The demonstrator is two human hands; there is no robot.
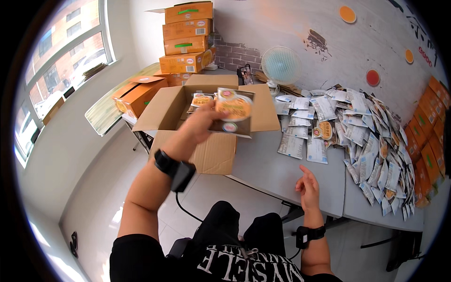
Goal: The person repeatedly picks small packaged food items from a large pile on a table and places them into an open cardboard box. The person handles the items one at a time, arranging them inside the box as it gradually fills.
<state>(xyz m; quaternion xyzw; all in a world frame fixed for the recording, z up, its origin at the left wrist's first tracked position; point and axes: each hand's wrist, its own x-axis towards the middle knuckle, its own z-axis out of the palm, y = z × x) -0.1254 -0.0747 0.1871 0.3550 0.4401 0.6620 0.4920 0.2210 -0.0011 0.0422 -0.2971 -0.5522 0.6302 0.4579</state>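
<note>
My left hand (201, 121) grips a flat brown-and-white food packet (234, 111) by its left side, its printed front turned up. Hand and packet are above a large cardboard box (213, 155) whose flaps are folded outward. Inside the box, another packet (201, 100) shows behind my fingers; the rest of the interior is mostly hidden. Over the front edge of the grey table (262, 169), my right hand (308, 187) holds nothing, its index finger extended and fingers partly apart. Just beyond it lie white-backed packets (317, 149) at the near edge of a big heap.
The packet heap (366, 141) covers the table's right part. Orange cartons (186, 46) are stacked at the back left, with one carton (141, 93) beside the box. Behind stand a small fan (281, 65) and a phone (246, 74). More orange cartons (424, 141) line the right.
</note>
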